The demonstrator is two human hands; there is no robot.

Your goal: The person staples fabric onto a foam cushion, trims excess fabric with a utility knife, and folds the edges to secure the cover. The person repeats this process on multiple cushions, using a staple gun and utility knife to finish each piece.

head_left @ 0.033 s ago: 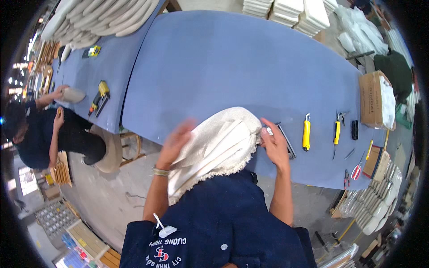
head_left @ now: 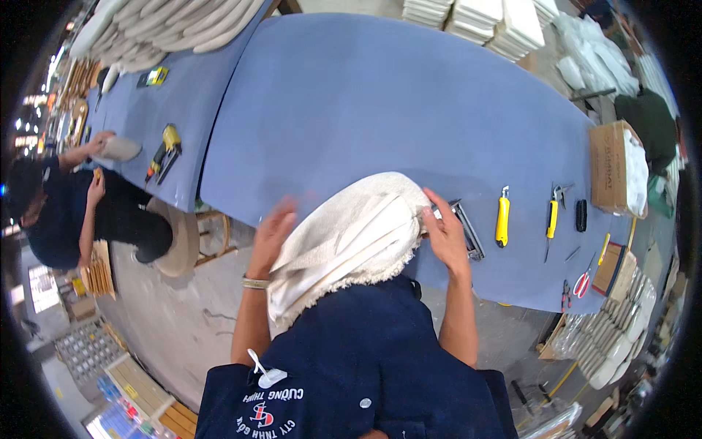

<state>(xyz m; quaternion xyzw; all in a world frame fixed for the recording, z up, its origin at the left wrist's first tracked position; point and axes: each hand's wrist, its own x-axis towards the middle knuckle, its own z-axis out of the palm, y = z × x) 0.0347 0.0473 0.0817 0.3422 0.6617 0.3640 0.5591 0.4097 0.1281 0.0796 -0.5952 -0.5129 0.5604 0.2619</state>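
A cream fabric-covered cushion (head_left: 358,227) with loose folds and a frayed lower edge leans between the table's near edge and my body. My left hand (head_left: 275,233) is just off its left side, fingers spread and blurred at the tips. At the cushion's right end, my right hand (head_left: 444,235) rests with its fingers extended and its thumb against the fabric edge. A staple gun (head_left: 468,230) lies partly hidden behind that hand on the blue table (head_left: 380,95).
To the right lie a yellow cutter (head_left: 502,217), a yellow-handled tool (head_left: 552,219), scissors (head_left: 583,282) and pliers (head_left: 566,295). A cardboard box (head_left: 608,168) stands at the right edge. On the left, a co-worker (head_left: 55,212) handles a pad near another staple gun (head_left: 167,150).
My left hand has moved left, away from the cushion's edge. My right hand stays at the right end, and the cushion has shifted slightly left in view.
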